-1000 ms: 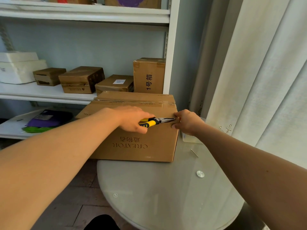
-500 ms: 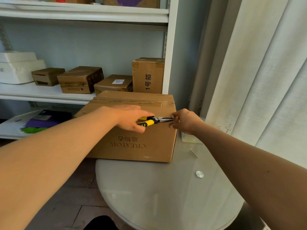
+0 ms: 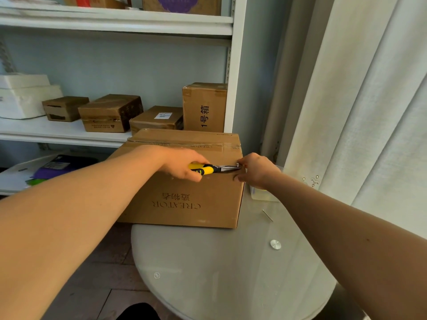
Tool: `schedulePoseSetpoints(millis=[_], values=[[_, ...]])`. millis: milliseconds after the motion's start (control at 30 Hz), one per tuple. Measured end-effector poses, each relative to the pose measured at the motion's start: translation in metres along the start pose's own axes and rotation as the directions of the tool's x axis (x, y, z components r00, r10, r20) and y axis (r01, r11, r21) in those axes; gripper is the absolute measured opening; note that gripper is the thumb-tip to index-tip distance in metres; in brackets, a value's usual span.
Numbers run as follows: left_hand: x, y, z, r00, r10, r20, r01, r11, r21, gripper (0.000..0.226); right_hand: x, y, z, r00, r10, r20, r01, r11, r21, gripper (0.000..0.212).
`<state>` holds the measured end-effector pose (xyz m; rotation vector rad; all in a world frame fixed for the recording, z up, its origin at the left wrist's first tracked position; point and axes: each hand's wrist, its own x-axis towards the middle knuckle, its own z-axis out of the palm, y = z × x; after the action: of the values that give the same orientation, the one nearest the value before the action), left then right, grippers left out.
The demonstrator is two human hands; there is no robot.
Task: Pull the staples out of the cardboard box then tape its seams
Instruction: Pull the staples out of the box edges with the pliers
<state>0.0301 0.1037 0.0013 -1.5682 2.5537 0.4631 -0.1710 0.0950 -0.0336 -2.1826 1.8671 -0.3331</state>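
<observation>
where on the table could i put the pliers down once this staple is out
The near part of the glass table, between the cardboard box and the near rim, is bare. Right of the box is crowded: loose staple, metal stud, right hand.

left hand [image 3: 184,163] gripping pliers [image 3: 213,169], cardboard box [image 3: 184,199], right hand [image 3: 256,169] at tips

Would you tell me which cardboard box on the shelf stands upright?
The tall box at the shelf's right end, printed with "1号箱"; the three other cardboard boxes beside it lie low and flat.
</observation>
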Motion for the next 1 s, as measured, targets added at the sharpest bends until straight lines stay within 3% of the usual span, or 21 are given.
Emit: schedulePoseSetpoints(millis=[100,233,300,367,533,633,767,833,900,1000], values=[[-0.002,0.005,-0.001,1.000,-0.004,0.012,0.004,1.000,-0.006,0.054,0.001,0.001,0.000,1.000,0.008,-0.004,-0.008,1.000,0.001,0.049],[-0.003,0.004,0.007,0.985,0.028,-0.170,0.042,0.918,0.395,0.068,0.003,0.001,-0.001,1.000,0.007,0.000,-0.007,1.000,-0.001,0.051],[-0.003,0.001,0.009,0.984,0.027,-0.178,0.054,0.900,0.433,0.069,0.003,0.001,-0.002,1.000,0.001,-0.001,-0.001,1.000,-0.006,0.050],[-0.002,0.001,0.007,0.990,0.037,-0.137,0.016,0.930,0.367,0.065,0.002,0.001,-0.002,1.000,0.000,-0.002,0.000,1.000,-0.004,0.050],[0.000,-0.002,-0.004,0.999,0.041,0.004,-0.041,0.999,-0.019,0.054,0.003,0.003,-0.002,1.000,0.002,0.003,-0.002,1.000,0.004,0.048],[-0.001,-0.001,-0.005,0.999,0.035,0.007,-0.034,0.999,-0.020,0.054,0.005,0.004,0.000,1.000,0.005,0.000,-0.005,1.000,0.006,0.049],[-0.003,0.007,0.000,0.997,0.025,-0.073,0.003,0.933,0.361,0.063,0.006,0.004,0.000,1.000,0.011,-0.008,-0.011,1.000,-0.006,0.050],[-0.002,0.005,0.004,0.995,0.014,-0.095,0.028,0.902,0.431,0.065,0.006,0.004,0.001,1.000,0.011,-0.008,-0.011,1.000,-0.013,0.051],[-0.001,0.004,0.002,0.997,0.021,-0.077,0.008,0.933,0.359,0.063,0.006,0.004,0.001,1.000,0.011,-0.008,-0.011,1.000,-0.012,0.051],[0.002,0.002,-0.004,0.999,0.041,0.005,-0.041,0.998,0.053,0.055,0.006,0.003,0.000,1.000,0.010,-0.009,-0.010,1.000,-0.009,0.049]])
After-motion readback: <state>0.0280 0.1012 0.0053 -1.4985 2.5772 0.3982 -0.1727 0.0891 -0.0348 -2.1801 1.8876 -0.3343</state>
